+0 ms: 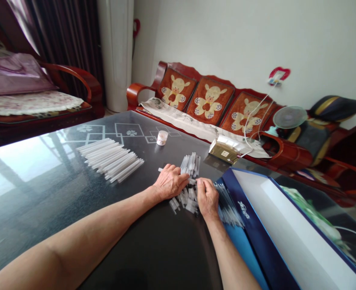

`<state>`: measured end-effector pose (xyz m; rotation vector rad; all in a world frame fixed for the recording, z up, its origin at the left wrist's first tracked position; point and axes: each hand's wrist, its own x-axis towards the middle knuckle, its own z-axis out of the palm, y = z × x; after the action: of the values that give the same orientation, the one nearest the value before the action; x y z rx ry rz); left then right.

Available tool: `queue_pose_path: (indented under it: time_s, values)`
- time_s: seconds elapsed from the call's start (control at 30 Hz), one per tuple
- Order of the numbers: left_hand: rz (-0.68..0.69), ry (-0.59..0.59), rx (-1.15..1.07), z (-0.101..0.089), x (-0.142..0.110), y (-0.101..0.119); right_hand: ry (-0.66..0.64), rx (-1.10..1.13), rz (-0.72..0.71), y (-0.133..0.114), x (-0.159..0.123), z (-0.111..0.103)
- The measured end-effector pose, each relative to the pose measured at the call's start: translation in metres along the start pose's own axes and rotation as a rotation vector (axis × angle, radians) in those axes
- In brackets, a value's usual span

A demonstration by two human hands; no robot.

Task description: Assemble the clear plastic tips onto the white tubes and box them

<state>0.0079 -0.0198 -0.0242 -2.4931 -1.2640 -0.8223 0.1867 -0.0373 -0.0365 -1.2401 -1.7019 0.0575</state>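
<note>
My left hand (171, 181) is closed over a whitish translucent tube, like a pen barrel (160, 170), whose end sticks out on its left. Close beside it, my right hand (208, 196) pinches a small translucent piece between thumb and forefinger; most of it is hidden. Beneath and between both hands lies a loose pile of short clear pieces like pen caps (191, 204). Just beyond, a small bundle of similar pieces (190, 164) rests on the table. A row of whitish pen-like sticks (110, 159) lies side by side to the left.
The dark glossy table (75, 201) carries a small round tub (162, 137) and a tissue box (224, 150). On the right stand a blue box lid or tray (265, 217) and thin refill-like rods (230, 207). A wooden sofa (208, 100) is behind, with a small fan (290, 117).
</note>
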Motion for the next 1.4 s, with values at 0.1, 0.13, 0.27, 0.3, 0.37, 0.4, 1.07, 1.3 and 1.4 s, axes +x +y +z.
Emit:
queue_pose_path:
  time_s: [0.1,0.13,0.27,0.3,0.37,0.4,1.07,1.3,1.4]
  values:
    - [-0.002,0.001,0.013,0.0000,0.0000,0.0001,-0.015,0.026,-0.036,-0.0002,-0.0003,-0.0006]
    - [-0.004,0.002,0.015,0.0002,0.0000,0.0001,-0.015,0.037,-0.048,-0.0008,-0.0005,-0.0013]
    - [-0.008,0.004,0.015,0.0009,-0.0001,0.0004,-0.002,0.046,-0.028,-0.0029,-0.0010,-0.0033]
    - [-0.006,0.002,0.014,0.0008,-0.0001,0.0005,0.009,0.041,-0.011,-0.0028,-0.0008,-0.0032]
    - [-0.004,-0.003,0.013,0.0003,-0.0001,0.0007,0.024,0.020,0.020,-0.0015,-0.0002,-0.0022]
    - [-0.004,-0.006,0.012,0.0000,0.0000,0.0008,0.021,0.007,0.031,-0.0007,0.0001,-0.0015]
    - [-0.052,-0.012,-0.026,-0.0003,-0.0003,-0.0021,0.040,-0.030,0.085,0.0037,0.0006,-0.0016]
    - [-0.038,-0.006,-0.020,0.0009,0.0003,-0.0020,-0.015,0.030,-0.031,-0.0043,0.0008,-0.0027]
    - [0.008,-0.018,-0.034,0.0021,0.0006,-0.0026,-0.015,0.033,-0.041,-0.0037,-0.0001,-0.0019]
